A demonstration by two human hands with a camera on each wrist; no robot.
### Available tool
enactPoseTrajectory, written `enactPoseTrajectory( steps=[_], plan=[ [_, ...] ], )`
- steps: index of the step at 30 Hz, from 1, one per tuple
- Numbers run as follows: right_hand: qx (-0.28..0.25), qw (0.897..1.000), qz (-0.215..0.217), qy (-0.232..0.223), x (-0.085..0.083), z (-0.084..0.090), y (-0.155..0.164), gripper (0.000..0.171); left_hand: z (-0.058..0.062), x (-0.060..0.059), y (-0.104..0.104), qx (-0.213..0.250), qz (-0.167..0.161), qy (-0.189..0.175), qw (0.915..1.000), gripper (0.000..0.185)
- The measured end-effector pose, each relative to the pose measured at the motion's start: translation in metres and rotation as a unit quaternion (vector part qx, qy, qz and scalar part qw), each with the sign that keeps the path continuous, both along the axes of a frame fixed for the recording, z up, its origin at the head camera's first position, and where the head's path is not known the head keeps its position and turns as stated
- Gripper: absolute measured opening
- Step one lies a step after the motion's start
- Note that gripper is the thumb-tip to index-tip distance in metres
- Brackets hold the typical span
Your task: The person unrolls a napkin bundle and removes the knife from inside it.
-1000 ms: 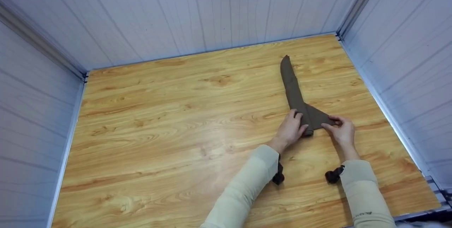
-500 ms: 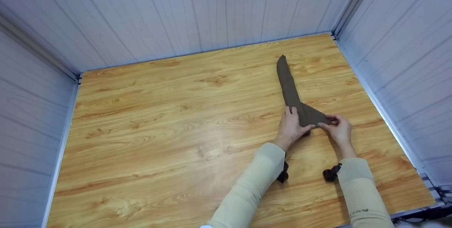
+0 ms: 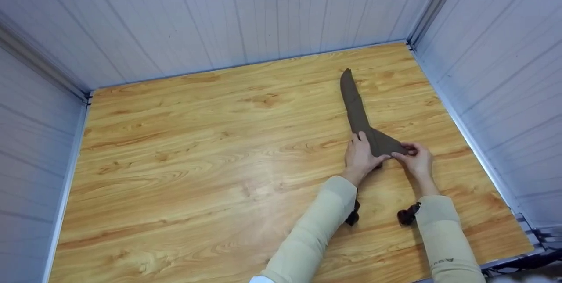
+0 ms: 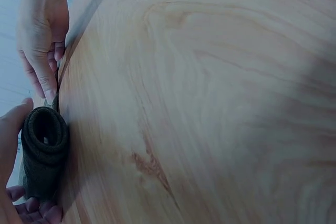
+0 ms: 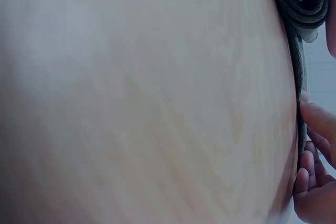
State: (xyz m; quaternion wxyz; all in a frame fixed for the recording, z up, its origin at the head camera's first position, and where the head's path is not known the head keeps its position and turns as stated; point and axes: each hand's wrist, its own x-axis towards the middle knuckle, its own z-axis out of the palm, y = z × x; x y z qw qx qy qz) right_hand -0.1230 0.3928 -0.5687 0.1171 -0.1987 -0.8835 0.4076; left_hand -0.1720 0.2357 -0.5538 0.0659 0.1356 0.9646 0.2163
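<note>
A dark brown cloth (image 3: 356,107) lies on the right part of the table, rolled into a long narrow strip, with a flat triangular flap (image 3: 384,142) at its near right side. My left hand (image 3: 359,155) grips the near end of the roll, thumb stretched over toward the flap. In the left wrist view the spiral end of the rolled cloth (image 4: 46,156) sits between thumb and fingers. At the flap's right tip, my right hand (image 3: 417,160) pinches the corner. The right wrist view has the roll's end (image 5: 302,18) with the thin flap running from it to the right hand's fingers.
The wood-grain table (image 3: 197,155) extends far to the left of the hands. Pale panel walls (image 3: 246,15) stand behind it and on both sides. A black wrist camera (image 3: 408,215) hangs below the right cuff, close over the table.
My left thumb has moved right from the roll's near end toward the flap, covering more of that end. The right hand keeps its pinch. The head view has shifted slightly.
</note>
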Motion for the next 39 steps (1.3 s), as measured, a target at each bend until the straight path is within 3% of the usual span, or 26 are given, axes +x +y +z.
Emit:
enactPoseTrajectory(
  steps=[6, 19, 31, 39],
  plan=[
    [-0.003, 1.000, -0.005, -0.003, -0.004, 0.000, -0.002, 0.038, 0.005, -0.002, -0.002, 0.046, 0.028, -0.042, 0.9977, 0.073],
    [-0.001, 1.000, 0.003, -0.011, -0.005, 0.002, -0.001, 0.040, 0.011, -0.003, -0.014, 0.123, 0.060, -0.104, 0.9851, 0.078],
    [-0.015, 0.999, -0.017, -0.027, 0.001, 0.001, 0.000, 0.040, 0.015, 0.003, -0.029, 0.125, 0.036, -0.108, 0.9855, 0.066],
    [-0.013, 0.999, -0.019, -0.035, 0.002, 0.001, 0.000, 0.041, 0.016, 0.005, -0.042, 0.156, 0.032, -0.118, 0.9803, 0.052]
  ],
)
